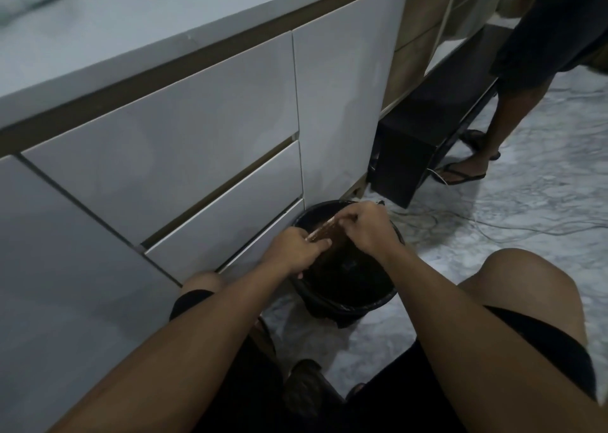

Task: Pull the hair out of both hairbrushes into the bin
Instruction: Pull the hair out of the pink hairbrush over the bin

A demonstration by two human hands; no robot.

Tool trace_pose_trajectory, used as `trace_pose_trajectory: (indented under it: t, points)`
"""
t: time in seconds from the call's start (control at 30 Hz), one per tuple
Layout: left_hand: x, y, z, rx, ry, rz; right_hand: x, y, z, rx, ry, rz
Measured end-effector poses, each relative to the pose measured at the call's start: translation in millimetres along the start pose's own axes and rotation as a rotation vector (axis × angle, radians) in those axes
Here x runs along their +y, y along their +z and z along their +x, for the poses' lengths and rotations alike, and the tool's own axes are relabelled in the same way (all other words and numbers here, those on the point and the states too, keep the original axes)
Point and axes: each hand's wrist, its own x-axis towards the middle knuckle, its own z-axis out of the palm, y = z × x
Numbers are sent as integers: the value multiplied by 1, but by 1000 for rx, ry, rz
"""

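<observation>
Brown slim hairbrush (pixel 324 233) lay diagonal over the round black plastic bin (pixel 345 297). Left hand (pixel 296 246) gripped its near end; right hand (pixel 365 227) fingers pinched at bristles, prob hair.

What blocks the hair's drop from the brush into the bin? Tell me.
Nothing visible does. The left hand holds the brush right over the bin's open mouth, and the right hand picks at it there. Only open space lies below the brush.
</observation>
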Motion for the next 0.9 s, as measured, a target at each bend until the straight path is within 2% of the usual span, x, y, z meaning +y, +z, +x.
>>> trace_pose_trajectory:
  t: [0.23,0.33,0.6,0.7,0.83,0.9]
  points:
    - [-9,-3,3,39,-34,-80,11,-16,6,282,172,84]
    - [-10,-5,3,47,-43,-113,13,-20,5,261,247,168]
    - [2,3,2,-21,-58,-162,3,-18,-2,155,292,501]
    - [3,7,2,-44,-61,-170,8,-15,-1,61,266,411]
    - [5,8,2,-48,-52,-166,14,-10,-3,-46,-29,61]
    - [4,7,3,-50,-54,-167,15,-8,-4,-67,-60,-69]
